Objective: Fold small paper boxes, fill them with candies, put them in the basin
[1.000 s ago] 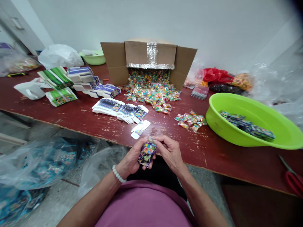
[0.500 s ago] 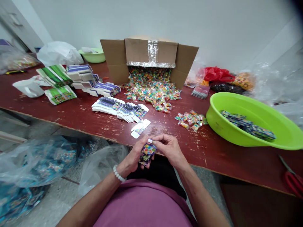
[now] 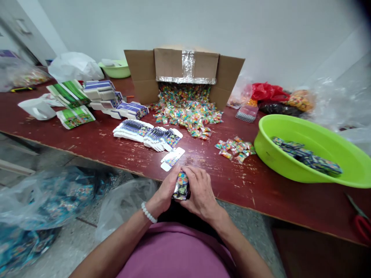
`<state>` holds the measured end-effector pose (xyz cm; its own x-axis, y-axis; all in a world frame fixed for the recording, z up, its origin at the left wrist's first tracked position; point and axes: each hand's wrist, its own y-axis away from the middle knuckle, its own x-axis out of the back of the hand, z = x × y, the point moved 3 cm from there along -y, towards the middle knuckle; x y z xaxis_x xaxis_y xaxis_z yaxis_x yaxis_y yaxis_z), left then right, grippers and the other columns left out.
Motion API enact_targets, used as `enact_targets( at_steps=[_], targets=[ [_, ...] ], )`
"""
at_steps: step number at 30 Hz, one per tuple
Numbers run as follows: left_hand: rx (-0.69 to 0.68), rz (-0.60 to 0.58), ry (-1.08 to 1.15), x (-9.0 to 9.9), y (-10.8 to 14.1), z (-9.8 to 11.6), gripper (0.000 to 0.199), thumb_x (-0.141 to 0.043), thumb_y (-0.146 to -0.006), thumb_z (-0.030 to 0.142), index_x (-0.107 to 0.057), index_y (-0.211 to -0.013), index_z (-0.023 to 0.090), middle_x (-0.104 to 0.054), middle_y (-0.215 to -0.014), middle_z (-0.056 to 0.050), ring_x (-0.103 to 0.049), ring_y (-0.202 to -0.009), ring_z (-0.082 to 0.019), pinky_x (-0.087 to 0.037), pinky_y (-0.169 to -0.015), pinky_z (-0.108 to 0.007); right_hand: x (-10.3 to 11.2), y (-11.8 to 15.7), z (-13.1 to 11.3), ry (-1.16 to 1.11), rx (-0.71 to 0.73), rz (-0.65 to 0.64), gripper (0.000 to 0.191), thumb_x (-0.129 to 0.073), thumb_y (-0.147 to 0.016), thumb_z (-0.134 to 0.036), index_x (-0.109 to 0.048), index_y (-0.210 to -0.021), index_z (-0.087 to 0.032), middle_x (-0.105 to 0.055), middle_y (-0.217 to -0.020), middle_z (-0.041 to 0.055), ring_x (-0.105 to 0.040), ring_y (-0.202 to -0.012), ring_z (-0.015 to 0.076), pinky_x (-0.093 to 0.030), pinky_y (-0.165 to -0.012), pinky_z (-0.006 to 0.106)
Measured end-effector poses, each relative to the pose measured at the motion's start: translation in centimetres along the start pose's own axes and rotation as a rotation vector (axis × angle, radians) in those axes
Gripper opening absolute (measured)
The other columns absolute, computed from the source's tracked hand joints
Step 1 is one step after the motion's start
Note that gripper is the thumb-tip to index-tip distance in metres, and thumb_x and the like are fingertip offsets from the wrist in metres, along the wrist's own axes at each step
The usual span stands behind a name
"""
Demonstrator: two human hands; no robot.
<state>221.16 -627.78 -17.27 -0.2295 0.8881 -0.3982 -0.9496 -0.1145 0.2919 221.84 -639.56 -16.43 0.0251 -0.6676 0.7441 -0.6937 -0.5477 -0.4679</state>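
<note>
A small dark printed box [image 3: 181, 186] is between my hands, just off the table's front edge. My left hand [image 3: 166, 190] grips its left side. My right hand [image 3: 200, 190] is wrapped round its right side, with fingers over the top corner. Beyond my hands, a flat printed carton [image 3: 173, 158] lies on the red table [image 3: 130, 156]. Behind that is a fanned row of flat cartons [image 3: 147, 133]. A small group of wrapped candies [image 3: 235, 148] lies to the right.
A tipped cardboard box [image 3: 171, 65] spills a candy heap [image 3: 188, 112]. At right stand a green basin [image 3: 269, 162] holding printed boxes, and red-handled scissors [image 3: 362, 227]. Carton bundles [image 3: 101, 94] and a white scoop [image 3: 37, 109] are at left; plastic bags [image 3: 60, 200] lie below.
My right hand has moved from pinching the box's top flap to wrapping round its right side. The white flap at the top no longer shows. The view has shifted slightly.
</note>
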Motion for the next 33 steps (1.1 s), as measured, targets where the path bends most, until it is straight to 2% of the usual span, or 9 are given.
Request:
enact_targets(
  at_steps=[3, 5, 9, 14, 17, 20, 24, 30, 33],
  targets=[
    [-0.141, -0.009, -0.503, 1.2, -1.1, 0.8, 0.057, -0.030, -0.096, 0.060, -0.058, -0.125, 0.020, -0.070, -0.105, -0.008, -0.064, -0.095, -0.022, -0.049, -0.085, -0.034, 1.3, -0.4, 1.2, 0.010, 0.011, 0.057, 0.077, -0.074, -0.062, -0.023, -0.044, -0.133, -0.020, -0.054, -0.132, 0.0129, -0.049, -0.118, 0.0310, -0.040, -0.099, 0.045],
    [-0.299, 0.150, -0.944, 2.8, -2.4, 1.8, 0.055, -0.031, -0.096, 0.058, -0.053, -0.130, 0.022, -0.066, -0.110, -0.010, -0.062, -0.097, -0.025, -0.046, -0.088, -0.037, 3.8, -0.6, 3.1, 0.061, 0.002, 0.143, 0.072, -0.073, -0.063, -0.026, -0.047, -0.129, -0.021, -0.056, -0.127, 0.0127, -0.052, -0.114, 0.0307, -0.042, -0.097, 0.045],
    [-0.398, 0.447, -1.520, 5.2, -5.5, 2.9, 0.061, -0.053, -0.085, 0.059, -0.056, -0.125, 0.012, -0.054, -0.122, -0.022, -0.048, -0.115, -0.040, -0.039, -0.094, -0.050, 13.6, -0.1, 9.8, 0.379, -0.106, 0.470, 0.079, -0.077, -0.064, -0.042, -0.046, -0.133, -0.019, -0.056, -0.124, 0.0176, -0.052, -0.113, 0.0363, -0.040, -0.095, 0.054],
    [-0.288, 0.400, -1.792, 5.7, -7.5, 3.4, 0.058, -0.058, -0.081, 0.061, -0.058, -0.115, 0.014, -0.057, -0.115, -0.019, -0.053, -0.110, -0.038, -0.045, -0.087, -0.044, 24.2, 0.9, 17.0, 0.765, -0.544, 0.765, 0.128, -0.083, -0.055, -0.065, -0.023, -0.153, -0.008, -0.030, -0.148, 0.0359, -0.028, -0.135, 0.0514, -0.024, -0.098, 0.069],
    [-0.228, 0.383, -1.533, 5.8, -7.5, 3.9, 0.049, -0.069, -0.074, 0.052, -0.055, -0.107, 0.018, -0.062, -0.106, -0.014, -0.058, -0.106, -0.036, -0.045, -0.085, -0.043, 20.6, -0.4, 16.2, 0.591, -0.446, 0.728, 0.092, -0.075, -0.071, -0.059, -0.043, -0.143, -0.010, -0.048, -0.138, 0.0298, -0.041, -0.130, 0.0440, -0.027, -0.104, 0.063],
    [-0.206, 0.288, -1.141, 5.4, -6.5, 3.4, 0.036, -0.070, -0.073, 0.042, -0.049, -0.094, 0.022, -0.065, -0.085, -0.004, -0.065, -0.083, -0.027, -0.049, -0.072, -0.035, 10.6, -2.4, 12.7, 0.008, -0.316, 0.430, 0.050, -0.065, -0.083, -0.049, -0.060, -0.124, -0.021, -0.065, -0.120, 0.0147, -0.059, -0.110, 0.0294, -0.044, -0.095, 0.049],
    [-0.074, 0.013, -0.520, 4.2, -3.9, 1.7, 0.045, -0.079, -0.066, 0.036, -0.041, -0.086, 0.022, -0.064, -0.075, 0.003, -0.062, -0.059, -0.015, -0.046, -0.055, -0.024, -0.4, -3.3, 8.0, -0.653, -0.517, 0.164, 0.046, -0.064, -0.083, -0.043, -0.059, -0.123, -0.019, -0.068, -0.112, 0.0105, -0.064, -0.091, 0.0219, -0.051, -0.080, 0.035],
    [0.339, -0.597, -0.156, 2.3, -0.3, 0.7, 0.052, -0.079, -0.071, 0.039, -0.059, -0.112, 0.014, -0.071, -0.101, -0.013, -0.071, -0.078, -0.022, -0.053, -0.069, -0.030, -0.8, -3.2, 4.7, -1.019, -0.497, -0.026, 0.029, -0.063, -0.086, -0.040, -0.064, -0.108, -0.021, -0.065, -0.087, 0.0008, -0.057, -0.070, 0.0132, -0.046, -0.064, 0.024],
    [0.417, -0.735, -0.043, 1.6, 0.4, 0.0, 0.047, -0.079, -0.070, 0.043, -0.065, -0.102, 0.011, -0.071, -0.088, -0.012, -0.071, -0.070, -0.023, -0.054, -0.065, -0.030, 0.3, -2.9, 3.9, -1.078, -0.428, -0.166, 0.027, -0.061, -0.089, -0.040, -0.063, -0.109, -0.023, -0.060, -0.083, -0.0012, -0.053, -0.064, 0.0101, -0.042, -0.056, 0.021]
  ],
)
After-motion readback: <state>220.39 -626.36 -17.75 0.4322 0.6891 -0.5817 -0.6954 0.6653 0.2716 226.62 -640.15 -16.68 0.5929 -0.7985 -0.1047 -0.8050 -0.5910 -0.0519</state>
